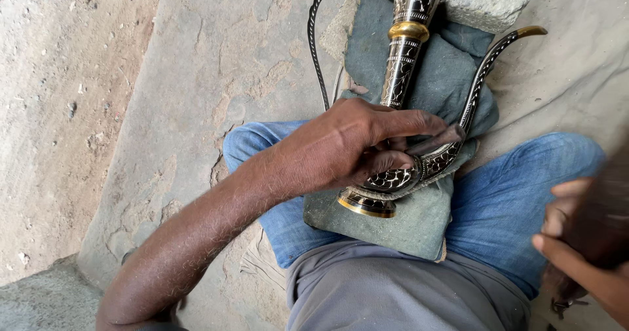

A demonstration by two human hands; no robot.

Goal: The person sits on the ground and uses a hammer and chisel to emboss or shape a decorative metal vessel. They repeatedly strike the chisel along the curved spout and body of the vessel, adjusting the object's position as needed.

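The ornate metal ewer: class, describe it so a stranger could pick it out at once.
Find the grey-green cloth across the person's blue-jeaned lap. On it lies the ewer, its belly under the left hand. Only it is black with silver engraving, brass bands, a curved spout and thin handle.

The person wears blue jeans [517,193] and a grey shirt [393,292] whose hem hangs just below the jeans' thighs. Both forearms are bare, without sleeves.

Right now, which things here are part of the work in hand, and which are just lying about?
In the work:
- engraved metal ewer, lying across the lap
- left hand, pressing on its body
- grey-green cloth beneath it
- right hand, blurred; contents unclear

Lying about:
- stone block
- bare ground
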